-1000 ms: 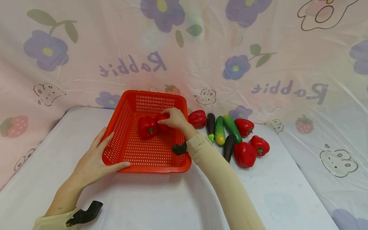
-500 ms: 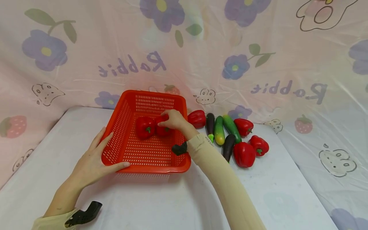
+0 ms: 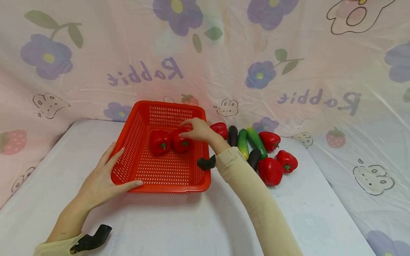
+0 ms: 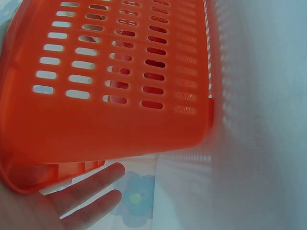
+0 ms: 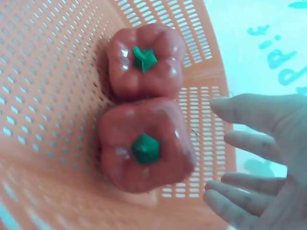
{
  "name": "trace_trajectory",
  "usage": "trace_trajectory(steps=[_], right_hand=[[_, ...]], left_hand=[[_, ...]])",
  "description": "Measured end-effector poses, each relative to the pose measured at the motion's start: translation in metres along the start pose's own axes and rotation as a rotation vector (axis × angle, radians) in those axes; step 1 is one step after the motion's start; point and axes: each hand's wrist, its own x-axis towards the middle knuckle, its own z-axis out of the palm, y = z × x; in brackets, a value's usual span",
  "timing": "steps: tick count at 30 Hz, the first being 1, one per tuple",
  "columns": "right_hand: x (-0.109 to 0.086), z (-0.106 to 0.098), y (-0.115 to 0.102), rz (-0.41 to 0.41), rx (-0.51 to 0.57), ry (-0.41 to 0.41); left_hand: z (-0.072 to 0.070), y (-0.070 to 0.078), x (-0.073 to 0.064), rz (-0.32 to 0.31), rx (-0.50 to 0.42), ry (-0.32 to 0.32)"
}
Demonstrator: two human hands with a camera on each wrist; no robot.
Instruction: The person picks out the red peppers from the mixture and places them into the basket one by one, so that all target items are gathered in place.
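Two red bell peppers sit side by side in an orange-red slotted plastic basket (image 3: 160,187). The left pepper (image 3: 159,143) touches the right pepper (image 3: 180,141), and both green stems show in the right wrist view. Just past the right pepper my right hand (image 3: 201,131) hovers over the basket, its fingers spread and apart from it; in the right wrist view nothing is between the fingers (image 5: 252,112). My left hand (image 3: 99,181) rests against the basket's near-left corner, thumb along the front rim and straight fingers by the left side. Two of those fingertips (image 4: 112,172) stick out past the rim.
Right of the basket lie more red bell peppers (image 3: 271,171), two dark eggplants (image 3: 232,135) and two green cucumbers (image 3: 257,143) on a white-covered table (image 3: 179,227). A patterned curtain (image 3: 205,78) hangs close behind the basket.
The right bell pepper, earlier under my right hand, moved slightly left against the other one and is let go. My right hand has lifted off to the right. The left hand keeps its place.
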Motion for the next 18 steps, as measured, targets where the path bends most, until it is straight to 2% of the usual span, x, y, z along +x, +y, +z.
trace_trajectory(steps=[6,13,18], right_hand=[[-0.009,-0.01,0.009,0.01,0.069,0.052],[-0.015,-0.015,0.017,-0.034,0.068,0.082],[-0.02,-0.015,0.024,-0.076,0.069,0.124]], left_hand=[[-0.001,-0.001,0.0,-0.002,0.007,-0.004],[-0.002,-0.001,0.001,0.004,0.008,0.004],[0.0,0.0,0.001,0.001,0.009,-0.012]])
